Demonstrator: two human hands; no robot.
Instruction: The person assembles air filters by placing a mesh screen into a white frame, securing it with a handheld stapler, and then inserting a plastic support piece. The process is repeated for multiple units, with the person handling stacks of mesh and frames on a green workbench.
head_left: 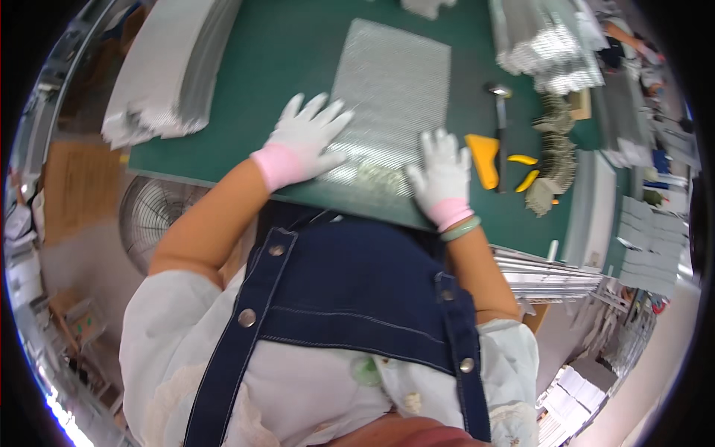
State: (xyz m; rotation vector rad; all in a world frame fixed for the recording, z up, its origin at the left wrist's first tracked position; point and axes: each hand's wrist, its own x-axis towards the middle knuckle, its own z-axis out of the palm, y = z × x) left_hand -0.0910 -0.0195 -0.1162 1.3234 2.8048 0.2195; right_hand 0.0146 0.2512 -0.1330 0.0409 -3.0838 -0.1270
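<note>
Both gloved hands, left hand [307, 138] and right hand [441, 175], press flat with released grip on the mesh sheet [393, 89] on the tabletop [283, 52], apparently smoothing it.

Mesh sheet [391, 97]: one silvery, rectangular piece of fine woven mesh, lying flat on the green mat, its long side running away from the person. Its near end lies under both hands, the left hand [305, 138] spread flat on the near-left corner and the right hand [441, 175] pressed on the near-right edge; the far end reaches well beyond the fingertips
</note>
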